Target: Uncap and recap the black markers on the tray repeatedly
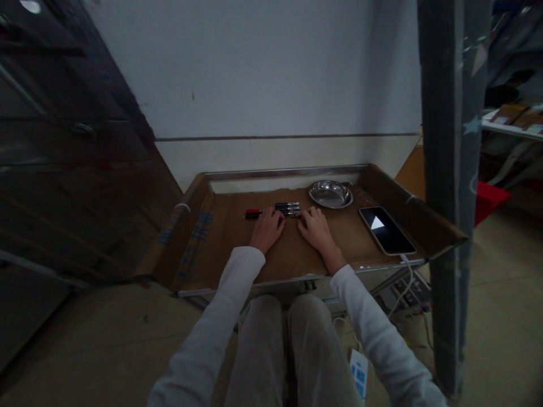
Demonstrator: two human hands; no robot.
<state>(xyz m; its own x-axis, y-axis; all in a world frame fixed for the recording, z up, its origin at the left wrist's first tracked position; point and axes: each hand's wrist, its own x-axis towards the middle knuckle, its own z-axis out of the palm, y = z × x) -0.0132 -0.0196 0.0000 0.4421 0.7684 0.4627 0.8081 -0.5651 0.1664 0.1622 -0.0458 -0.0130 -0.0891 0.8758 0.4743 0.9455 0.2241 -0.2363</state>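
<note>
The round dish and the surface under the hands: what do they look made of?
The round dish looks like polished metal, probably stainless steel: silvery, with bright reflections. The surface under the left hand and right hand looks like matte brown cardboard, with fold creases and blue printing at its left.

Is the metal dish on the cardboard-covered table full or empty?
Empty. The metal dish shows only its bare shiny inside, with nothing lying in it. It sits beyond the right hand, apart from it.

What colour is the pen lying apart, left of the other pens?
Red pen, seen in the head view.
</note>
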